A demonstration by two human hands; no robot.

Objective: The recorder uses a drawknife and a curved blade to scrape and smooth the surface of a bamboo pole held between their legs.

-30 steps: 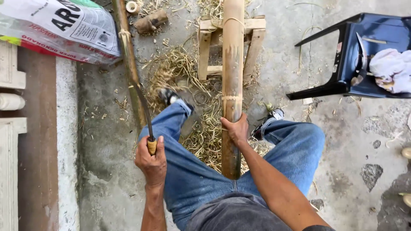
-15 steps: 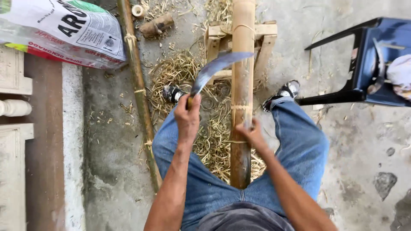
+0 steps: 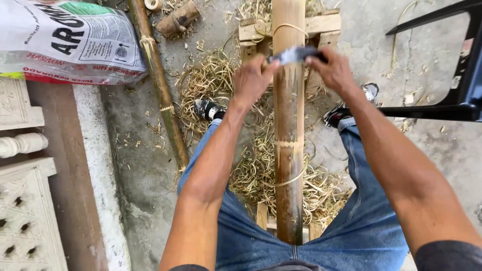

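Both hands' fingers now grip blade [image 3: 291,55] across bamboo [image 3: 288,150].

Smooth bamboo pole [image 3: 288,150], dull metal blade [image 3: 291,54]

- The left hand [image 3: 255,78] and the right hand [image 3: 331,70] each grip one end of a blade [image 3: 291,55], which lies crosswise against a thick bamboo pole [image 3: 288,150].
- The bamboo pole runs lengthwise between the person's knees, its far end resting on a wooden frame [image 3: 321,24].
- Pale curled shavings [image 3: 261,165] lie heaped on the concrete ground beside and under the pole.
- A thinner bamboo stick [image 3: 159,85] lies to the left, well apart from the hands.
- A printed plastic sack [image 3: 70,42] sits at the upper left.
- A dark chair [image 3: 452,95] stands at the right edge.
- White carved stonework [image 3: 25,200] lines the left side.
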